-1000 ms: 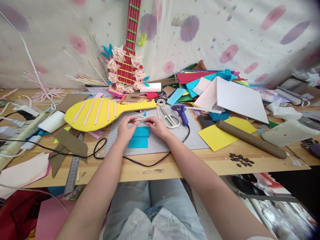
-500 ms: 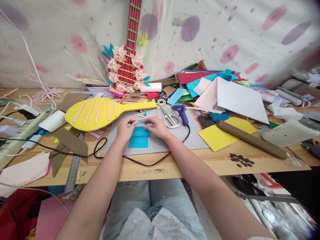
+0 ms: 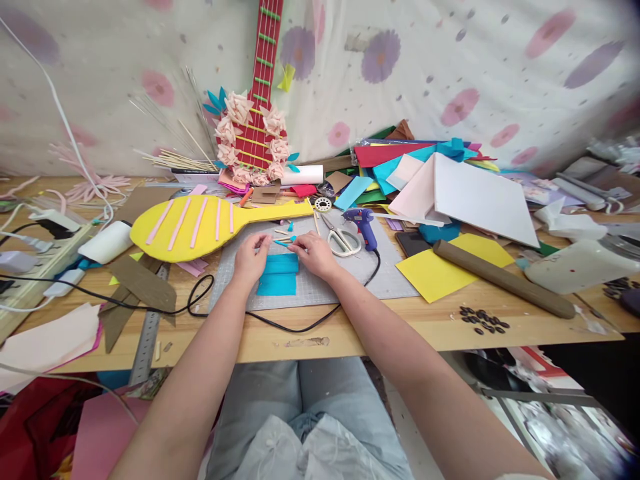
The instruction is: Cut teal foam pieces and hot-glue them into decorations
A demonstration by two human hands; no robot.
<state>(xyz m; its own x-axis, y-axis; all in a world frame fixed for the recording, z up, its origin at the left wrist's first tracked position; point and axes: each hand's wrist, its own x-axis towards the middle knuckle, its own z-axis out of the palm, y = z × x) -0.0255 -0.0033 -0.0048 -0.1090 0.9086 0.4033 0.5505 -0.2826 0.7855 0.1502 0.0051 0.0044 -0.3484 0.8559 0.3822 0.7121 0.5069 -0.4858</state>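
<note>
While both hands meet over the grey mat [image 3: 320, 283], they work a teal sheet [image 3: 277, 273].
Left hand [image 3: 251, 257] presses curled fingers on the sheet's far-left edge; right hand [image 3: 316, 254] pinches a small teal strip [image 3: 286, 243] at its far edge. Scissors [image 3: 341, 240] lie just right.

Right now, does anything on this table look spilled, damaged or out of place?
Yes. Small dark seeds lie scattered loose near the front edge of the table, right of the right hand. A scrape marks the wood near the edge. The glue gun's black cable loops close to that edge.
</note>
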